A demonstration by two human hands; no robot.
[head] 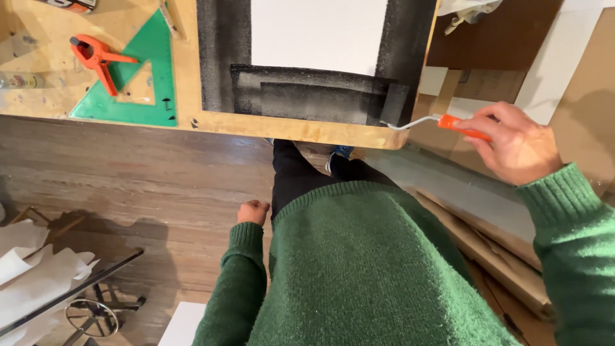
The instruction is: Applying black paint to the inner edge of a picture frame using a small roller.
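Paint roller: your right hand grips orange handle, mid-stroke blackening white board border. Left hand hangs curled, empty. Next: even pressure along edge.

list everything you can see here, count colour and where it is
paint roller: 1, orange handle, wire frame, black sleeve, at the panel's right corner
panel: 1, white with black painted border, on the table
table: 1, pale wood, top of view
set square: 1, green, table left
spring clamp: 1, orange, on the set square
paper sheets: several, white, floor lower left
cardboard: several, brown, floor right
right hand: grips the roller handle
left hand: closed, empty, hangs by the leg
sweater: 1, green
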